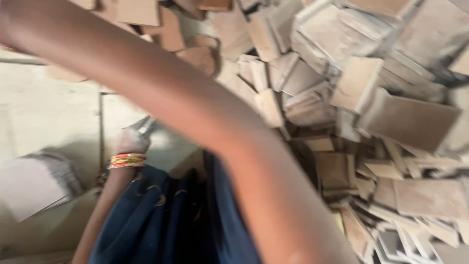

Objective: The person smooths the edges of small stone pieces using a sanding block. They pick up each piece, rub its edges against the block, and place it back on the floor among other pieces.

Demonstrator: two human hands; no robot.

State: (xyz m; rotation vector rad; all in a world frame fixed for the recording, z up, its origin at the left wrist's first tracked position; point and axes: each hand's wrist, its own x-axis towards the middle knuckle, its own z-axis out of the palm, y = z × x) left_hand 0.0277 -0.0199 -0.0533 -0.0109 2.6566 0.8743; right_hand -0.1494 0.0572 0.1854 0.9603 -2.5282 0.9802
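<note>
While left hand [133, 141] grips, tool [146, 124] points up-right.

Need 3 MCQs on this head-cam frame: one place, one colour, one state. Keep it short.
1. Where does the heap of flat wooden pieces lie?
A. right and top of the view
B. bottom left corner
C. on the blue cloth

2. What colour are the bangles on the left wrist?
A. green and white
B. red and gold
C. black

3. How is the left hand?
A. flat and open on the floor
B. closed on a small metal tool
C. out of view

Key:
1 A, the pieces pile up across the right side and top edge.
2 B, red and gold bands ring the wrist above the blue cloth.
3 B, the fingers curl round a grey metal tool; blur hides what kind. The right arm crosses the frame, its hand out of view.
</note>
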